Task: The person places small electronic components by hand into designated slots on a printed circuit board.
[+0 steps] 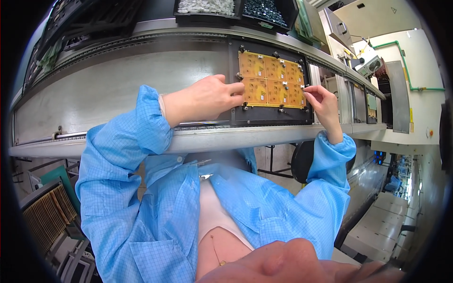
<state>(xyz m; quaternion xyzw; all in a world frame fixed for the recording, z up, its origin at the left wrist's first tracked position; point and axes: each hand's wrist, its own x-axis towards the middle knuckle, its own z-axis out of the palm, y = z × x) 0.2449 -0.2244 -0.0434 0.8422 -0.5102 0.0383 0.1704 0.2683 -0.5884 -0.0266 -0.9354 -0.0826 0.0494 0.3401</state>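
Observation:
A yellow-brown panel of several joined circuit boards [255, 89] lies in a black carrier frame [269, 115], fixed by small clamps round its border. Small white components [285, 84] stand on the panel. At the panel's left edge is my left hand [210, 96], its fingers curled together; what they hold, if anything, is hidden. My right hand [324, 104] is at the right edge, thumb and forefinger pinched at a small white component [303, 87] there. Whether that part is seated in the board cannot be made out.
The carrier sits on a conveyor with metal rails [198, 141]. Beyond it stand a black bin of white parts [206, 7] and a black bin of dark blue parts [264, 12]. Machines line the right side; a rack of boards [49, 212] is at lower left.

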